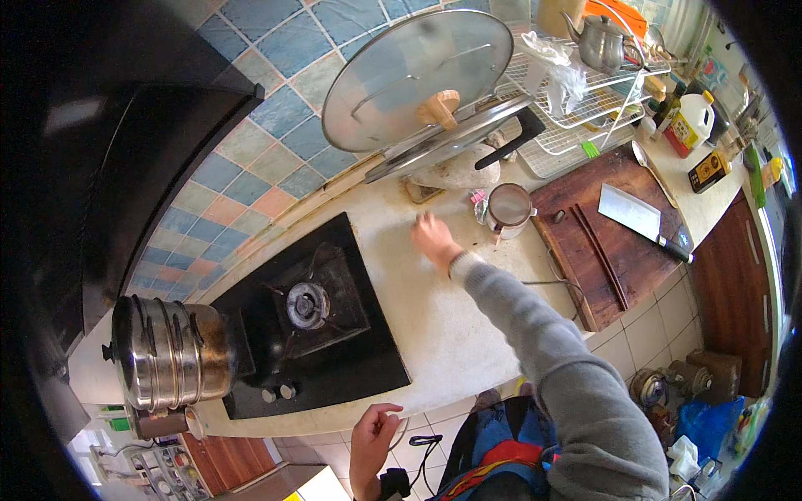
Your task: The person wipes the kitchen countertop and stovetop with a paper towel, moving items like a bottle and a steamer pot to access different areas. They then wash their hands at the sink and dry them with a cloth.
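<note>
My right hand (432, 239), in a grey sleeve, is low over the pale countertop (451, 338), between the gas hob (257, 344) and a brown-rimmed mug (509, 206). Its fingers are bent; whether they hold anything small is hidden. My left hand (374, 432) hangs at the counter's front edge with loosely curled fingers and nothing visible in it; a black band is on the wrist. Right of the mug lies a wooden cutting board (564, 269) bearing a cleaver (630, 210), brown chopsticks (598, 257) and a spoon (655, 172).
A stacked metal steamer (182, 351) stands at the hob's left. Large glass lids (388, 81) lean against the tiled wall. Behind the board are a white wire rack (564, 134), a metal teapot (601, 44) and several bottles (689, 122). A range hood (169, 125) overhangs the left.
</note>
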Demonstrator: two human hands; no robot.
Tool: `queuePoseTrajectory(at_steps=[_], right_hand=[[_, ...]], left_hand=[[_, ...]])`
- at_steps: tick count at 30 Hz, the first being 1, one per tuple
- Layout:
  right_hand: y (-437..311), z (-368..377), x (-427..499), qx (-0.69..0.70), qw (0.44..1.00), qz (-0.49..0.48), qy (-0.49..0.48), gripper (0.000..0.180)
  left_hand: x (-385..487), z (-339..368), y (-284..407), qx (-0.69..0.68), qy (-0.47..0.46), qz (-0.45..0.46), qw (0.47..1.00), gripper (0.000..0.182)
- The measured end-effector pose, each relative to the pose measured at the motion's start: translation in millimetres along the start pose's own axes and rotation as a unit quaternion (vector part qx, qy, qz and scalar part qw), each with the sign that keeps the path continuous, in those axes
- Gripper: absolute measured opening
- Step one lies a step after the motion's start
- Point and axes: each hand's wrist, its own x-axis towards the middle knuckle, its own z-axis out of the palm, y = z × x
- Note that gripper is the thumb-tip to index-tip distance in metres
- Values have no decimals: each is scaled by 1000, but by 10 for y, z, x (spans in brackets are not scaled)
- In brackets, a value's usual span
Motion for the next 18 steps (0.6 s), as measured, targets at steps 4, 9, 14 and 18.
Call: queuePoseTrajectory(at_steps=[4,9,14,18], right_hand=[[22,-290,-68,10,998,56,20,13],[-29,-562,-1142,-18,994,57,-87,8],[230,-363,-278,-16,999,10,-46,10],[186,-291,-376,86,991,101,-16,7]], left_hand=[[-38,-25,-49,-7,7,10,1000,13],[-83,-133,-82,-38,-21,42,998,12],[-63,-129,-108,-58,-17,38,997,11],[-61,-76,-129,-25,-17,20,999,10]])
